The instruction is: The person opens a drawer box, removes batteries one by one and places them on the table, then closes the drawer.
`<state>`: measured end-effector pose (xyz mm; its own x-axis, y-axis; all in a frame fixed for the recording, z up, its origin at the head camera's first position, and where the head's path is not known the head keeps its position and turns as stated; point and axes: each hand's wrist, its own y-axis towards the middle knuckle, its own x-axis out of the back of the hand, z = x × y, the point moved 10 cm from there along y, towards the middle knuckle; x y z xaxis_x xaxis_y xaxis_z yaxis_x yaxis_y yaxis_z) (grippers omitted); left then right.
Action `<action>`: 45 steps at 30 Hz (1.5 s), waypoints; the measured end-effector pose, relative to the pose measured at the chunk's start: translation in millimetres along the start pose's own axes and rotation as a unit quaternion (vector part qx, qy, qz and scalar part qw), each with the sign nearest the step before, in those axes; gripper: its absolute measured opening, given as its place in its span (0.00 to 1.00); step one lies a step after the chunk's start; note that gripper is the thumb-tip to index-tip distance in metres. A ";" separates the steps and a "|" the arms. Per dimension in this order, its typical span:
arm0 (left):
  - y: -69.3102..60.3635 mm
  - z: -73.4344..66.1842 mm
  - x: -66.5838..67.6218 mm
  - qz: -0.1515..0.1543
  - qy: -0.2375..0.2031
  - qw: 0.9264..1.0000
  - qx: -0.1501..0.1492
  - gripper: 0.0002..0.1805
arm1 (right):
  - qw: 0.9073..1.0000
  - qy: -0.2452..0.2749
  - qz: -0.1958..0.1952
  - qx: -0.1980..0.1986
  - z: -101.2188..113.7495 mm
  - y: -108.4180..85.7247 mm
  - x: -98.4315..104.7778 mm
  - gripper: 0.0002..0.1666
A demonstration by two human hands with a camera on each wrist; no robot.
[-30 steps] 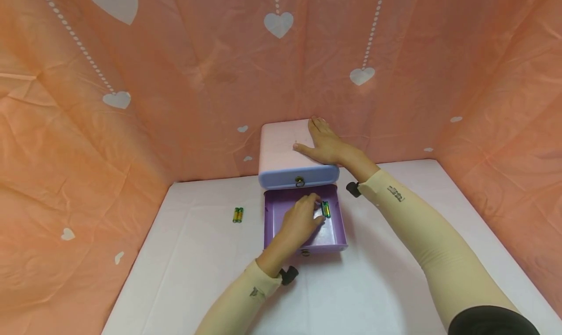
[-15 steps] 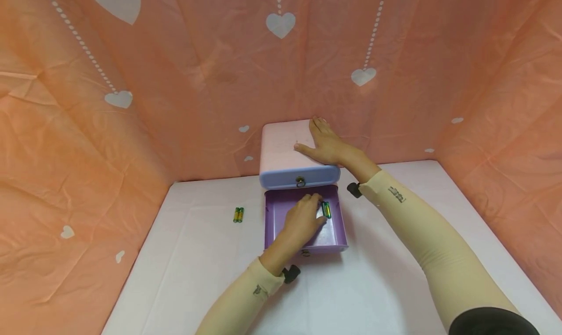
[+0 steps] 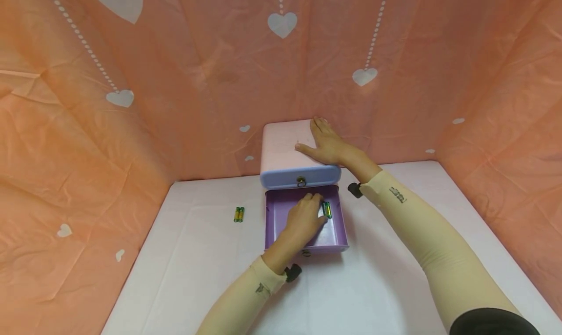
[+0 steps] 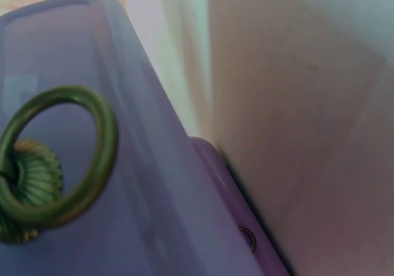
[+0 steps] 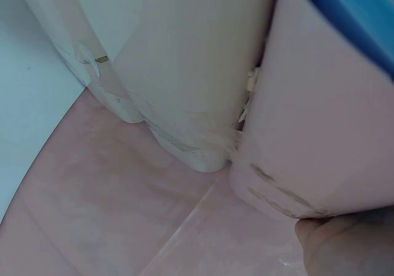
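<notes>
A purple drawer (image 3: 274, 213) stands pulled out from a small pink cabinet (image 3: 281, 142) with a blue drawer front above. My left hand (image 3: 303, 220) reaches into that drawer from the front. Its curled fingers and thumb pinch the ends of a pair of green-and-gold batteries (image 3: 327, 210) on the drawer's right side. My right hand (image 3: 327, 147) rests spread on the cabinet's top at the right. The left wrist view shows a ring pull (image 4: 98, 159) on a purple front. Part of the right hand (image 5: 351, 245) touches the pink cabinet (image 5: 301, 134) in the right wrist view.
Another pair of batteries (image 3: 239, 214) lies on the white tabletop (image 3: 197, 271), left of the drawer. Behind the cabinet hangs an orange-pink cloth (image 3: 210, 106) with white hearts. It also covers both sides.
The whole head view shifts slightly to the right. Both hands, the drawer and the batteries keep their places relative to one another.
</notes>
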<state>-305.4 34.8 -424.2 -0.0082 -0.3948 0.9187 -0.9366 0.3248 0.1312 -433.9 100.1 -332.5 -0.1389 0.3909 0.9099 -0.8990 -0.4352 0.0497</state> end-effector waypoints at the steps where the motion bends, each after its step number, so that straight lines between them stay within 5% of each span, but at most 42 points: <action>1: 0.1 -0.4 -0.2 0.000 0.003 1.000 0.000 0.28 | 1.000 -0.001 0.000 0.001 0.3 -0.2 0.1 0.62; 27: -0.2 -1.2 -0.2 -0.005 0.022 1.000 -0.002 0.25 | 1.000 0.004 0.001 0.004 -1.1 1.1 1.4 0.63; 45: -20.2 8.7 15.9 0.003 -0.068 0.997 -0.032 0.23 | 1.000 0.001 -0.002 0.005 -1.5 3.2 0.4 0.62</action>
<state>-289.7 14.5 -415.5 -0.0656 -0.5048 0.8607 -0.9122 0.3799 0.1533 -437.5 100.1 -332.6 -0.1355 0.3942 0.9090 -0.8954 -0.4415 0.0580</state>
